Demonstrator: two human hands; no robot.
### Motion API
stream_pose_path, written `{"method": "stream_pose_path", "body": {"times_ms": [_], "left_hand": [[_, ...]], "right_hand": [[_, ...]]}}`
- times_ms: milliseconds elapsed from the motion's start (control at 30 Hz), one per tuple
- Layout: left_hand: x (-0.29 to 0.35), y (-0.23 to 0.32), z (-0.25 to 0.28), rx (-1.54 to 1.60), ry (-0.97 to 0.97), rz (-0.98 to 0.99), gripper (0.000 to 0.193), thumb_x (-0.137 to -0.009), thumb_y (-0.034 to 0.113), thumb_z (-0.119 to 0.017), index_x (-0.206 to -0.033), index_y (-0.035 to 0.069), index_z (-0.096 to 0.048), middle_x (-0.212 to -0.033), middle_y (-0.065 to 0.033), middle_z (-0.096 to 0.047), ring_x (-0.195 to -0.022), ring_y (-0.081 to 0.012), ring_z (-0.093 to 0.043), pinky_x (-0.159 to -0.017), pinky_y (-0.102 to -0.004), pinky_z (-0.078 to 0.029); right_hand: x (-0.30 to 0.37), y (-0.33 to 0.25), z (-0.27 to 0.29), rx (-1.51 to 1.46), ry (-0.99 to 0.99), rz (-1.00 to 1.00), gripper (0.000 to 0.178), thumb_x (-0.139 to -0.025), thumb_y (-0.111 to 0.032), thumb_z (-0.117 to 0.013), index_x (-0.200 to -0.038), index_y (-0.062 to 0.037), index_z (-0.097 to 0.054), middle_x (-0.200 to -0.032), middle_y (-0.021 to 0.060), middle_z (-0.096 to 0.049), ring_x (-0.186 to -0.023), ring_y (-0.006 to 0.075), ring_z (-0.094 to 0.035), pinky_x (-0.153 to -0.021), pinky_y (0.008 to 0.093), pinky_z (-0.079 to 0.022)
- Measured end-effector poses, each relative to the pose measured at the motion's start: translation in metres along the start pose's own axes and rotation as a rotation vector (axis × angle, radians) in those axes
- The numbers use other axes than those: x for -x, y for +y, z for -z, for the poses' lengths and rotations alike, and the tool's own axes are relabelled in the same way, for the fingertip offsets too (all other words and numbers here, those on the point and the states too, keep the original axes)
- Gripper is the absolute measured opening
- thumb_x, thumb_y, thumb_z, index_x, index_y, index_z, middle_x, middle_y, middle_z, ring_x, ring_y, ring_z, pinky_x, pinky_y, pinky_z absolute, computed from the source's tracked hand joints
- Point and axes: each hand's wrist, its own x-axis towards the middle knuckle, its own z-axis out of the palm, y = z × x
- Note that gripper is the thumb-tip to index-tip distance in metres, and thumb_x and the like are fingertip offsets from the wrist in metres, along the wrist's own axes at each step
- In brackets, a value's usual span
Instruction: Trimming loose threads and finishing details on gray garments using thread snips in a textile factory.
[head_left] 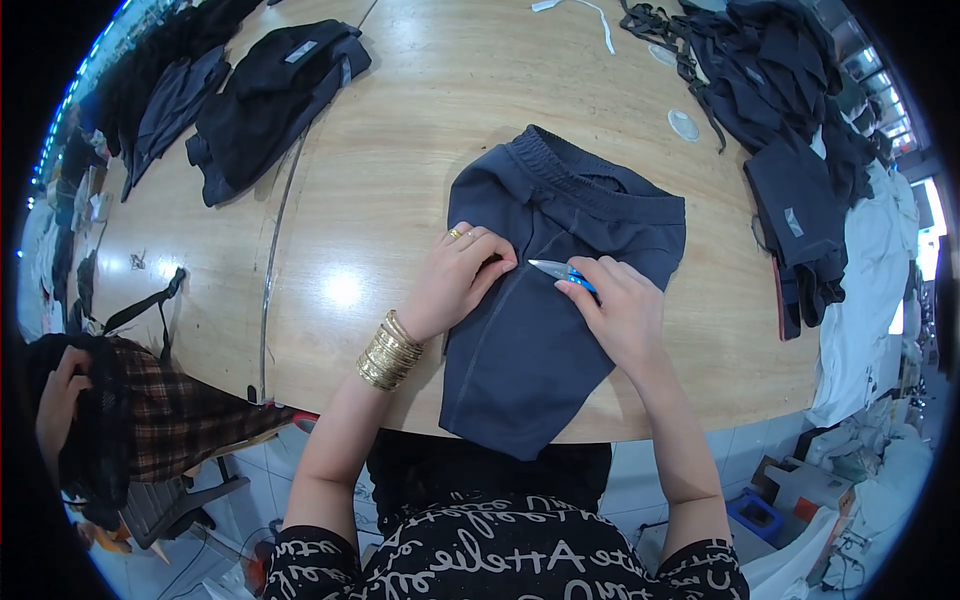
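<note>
A pair of dark grey-blue shorts [540,330] with a gathered elastic waistband lies on the table in front of me, its waist pointing away. My left hand [462,275] rests over the left part of the shorts, thumb and forefinger pinched together beside a seam. Whatever is in that pinch is too small to make out. In my right hand [625,305] are small thread snips [550,268] with blue handles. Their pointed silver blades reach left to the seam, close to my left fingertips.
Dark folded garments [275,100] lie at the far left, and a heap of dark clothes [790,110] fills the right side. White fabric [865,290] hangs over the right edge. A co-worker's hand [62,400] shows at the left, near a dark strap [150,305].
</note>
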Motion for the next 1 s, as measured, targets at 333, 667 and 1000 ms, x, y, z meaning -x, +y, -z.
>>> {"method": "stream_pose_path", "body": {"times_ms": [333, 667, 1000], "left_hand": [[-0.002, 0.002, 0.0, 0.089, 0.027, 0.064, 0.004, -0.083, 0.005, -0.063, -0.085, 0.003, -0.06, -0.081, -0.0059, -0.062, -0.075, -0.0219, -0.053, -0.07, -0.0313, -0.043], [-0.001, 0.007, -0.001, 0.07, 0.006, 0.102, 0.004, -0.083, 0.005, -0.063, -0.086, 0.003, -0.06, -0.082, -0.005, -0.062, -0.075, -0.0204, -0.053, -0.069, -0.0304, -0.043], [0.018, 0.07, -0.001, 0.709, -0.022, 0.545, 0.015, -0.094, 0.006, -0.046, -0.082, 0.002, -0.055, -0.077, -0.0065, -0.057, -0.072, -0.0136, -0.056, -0.069, -0.0287, -0.048]], "right_hand": [[-0.011, -0.006, 0.003, 0.164, -0.067, 0.153, 0.022, -0.079, -0.032, -0.067, -0.087, -0.0117, -0.062, -0.071, 0.003, -0.051, -0.068, 0.0187, -0.055, -0.061, 0.0311, -0.045], [-0.009, -0.005, 0.002, 0.173, -0.056, 0.137, 0.021, -0.079, -0.032, -0.067, -0.085, -0.0119, -0.062, -0.07, 0.003, -0.051, -0.067, 0.0188, -0.055, -0.06, 0.0314, -0.045], [0.0, 0.01, 0.025, -0.058, 0.024, -0.093, 0.029, -0.083, -0.029, -0.067, -0.101, -0.0082, -0.061, -0.08, 0.0063, -0.06, -0.071, 0.0197, -0.061, -0.061, 0.0299, -0.047]]}}
